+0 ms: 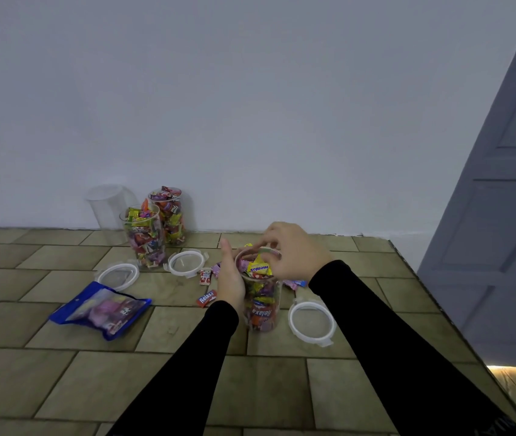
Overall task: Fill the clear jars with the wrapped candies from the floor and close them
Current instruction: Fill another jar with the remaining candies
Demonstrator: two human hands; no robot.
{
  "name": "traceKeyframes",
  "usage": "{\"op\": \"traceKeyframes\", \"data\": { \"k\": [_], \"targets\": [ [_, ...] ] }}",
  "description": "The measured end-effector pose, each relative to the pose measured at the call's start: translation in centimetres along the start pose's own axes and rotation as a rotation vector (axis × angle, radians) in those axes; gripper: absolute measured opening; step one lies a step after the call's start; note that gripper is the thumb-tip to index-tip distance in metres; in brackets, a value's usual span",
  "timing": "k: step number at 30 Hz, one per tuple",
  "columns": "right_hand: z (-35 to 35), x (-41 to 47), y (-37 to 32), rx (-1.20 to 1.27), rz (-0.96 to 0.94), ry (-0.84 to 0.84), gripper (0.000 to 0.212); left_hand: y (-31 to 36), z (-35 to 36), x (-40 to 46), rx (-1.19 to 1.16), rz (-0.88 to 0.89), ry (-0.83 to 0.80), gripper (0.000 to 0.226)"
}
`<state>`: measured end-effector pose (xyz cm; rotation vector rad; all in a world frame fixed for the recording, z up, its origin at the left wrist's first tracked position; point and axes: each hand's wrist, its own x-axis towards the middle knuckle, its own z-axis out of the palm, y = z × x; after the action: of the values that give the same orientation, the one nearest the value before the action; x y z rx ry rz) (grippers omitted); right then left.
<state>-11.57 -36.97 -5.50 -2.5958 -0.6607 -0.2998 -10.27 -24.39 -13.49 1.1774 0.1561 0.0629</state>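
Left hand (231, 283) flat against near jar (261, 305), right hand (294, 251) fingers curled over its rim, four jars, three loose lids, one blue bag (101, 309).

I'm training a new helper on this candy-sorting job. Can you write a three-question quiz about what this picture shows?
1. True or false: every jar by the wall already holds candies.
2. How many loose lids lie on the floor?
3. Which hand is at the rim of the near jar? A) left B) right C) neither

Key:
1. False. The empty jar stands behind two filled jars, one in front and one at the back.
2. Three: the left lid, the middle lid and the right lid.
3. B. The right hand reaches over the rim of the near jar; the left hand is against its side.
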Motion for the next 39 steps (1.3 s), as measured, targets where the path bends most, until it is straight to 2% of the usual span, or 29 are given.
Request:
{"op": "traceKeyframes", "data": {
  "k": [3, 8, 10, 13, 15, 18, 20, 22, 24, 31, 36, 39],
  "targets": [
    [-0.6, -0.4, 0.3, -0.033, 0.061, -0.060, 0.036, -0.4, 0.0, 0.1, 0.006, -0.005, -0.017, 0.072],
    [0.5, -0.1, 0.6, -0.044, 0.066, -0.098, 0.035, -0.3, -0.1, -0.2, 0.001, -0.002, -0.011, 0.073],
    [1.1, -0.3, 1.2, 0.002, 0.036, -0.013, 0.030, 0.0, -0.2, -0.2, 0.016, -0.021, -0.034, 0.078],
    [1.6, -1.5, 2.5, 0.132, 0.006, 0.217, 0.032, 0.0, -0.5, -0.5, 0.018, -0.029, -0.081, 0.081],
    [1.9, -2.7, 3.4, 0.206, 0.100, 0.297, 0.031, -0.6, -0.8, -1.3, 0.009, 0.013, -0.099, 0.076],
    [3.2, -4.5, 5.3, 0.173, 0.354, 0.169, 0.016, -2.3, -1.9, -2.6, 0.110, 0.162, -0.073, 0.067],
    [4.3, -5.6, 6.4, 0.112, 0.498, -0.002, 0.022, -3.3, -2.6, -3.2, 0.226, 0.268, -0.101, 0.060],
    [5.2, -6.7, 7.0, 0.044, 0.628, -0.140, 0.038, -3.8, -3.0, -3.5, 0.324, 0.312, -0.152, 0.080],
    [5.8, -7.5, 7.4, -0.053, 0.706, -0.207, 0.037, -4.0, -3.0, -3.6, 0.421, 0.318, -0.146, 0.089],
    [8.0, -8.7, 8.7, -0.125, 0.790, -0.183, 0.028, -4.7, -2.7, -3.2, 0.623, 0.358, -0.019, 0.085],
    [8.4, -8.8, 8.7, -0.122, 0.795, -0.119, 0.025, -4.5, -3.0, -3.2, 0.597, 0.323, -0.018, 0.081],
    [8.2, -8.3, 8.1, -0.153, 0.708, -0.056, 0.024, -4.2, -3.6, -3.1, 0.605, 0.341, -0.013, 0.082]
  ]
}}
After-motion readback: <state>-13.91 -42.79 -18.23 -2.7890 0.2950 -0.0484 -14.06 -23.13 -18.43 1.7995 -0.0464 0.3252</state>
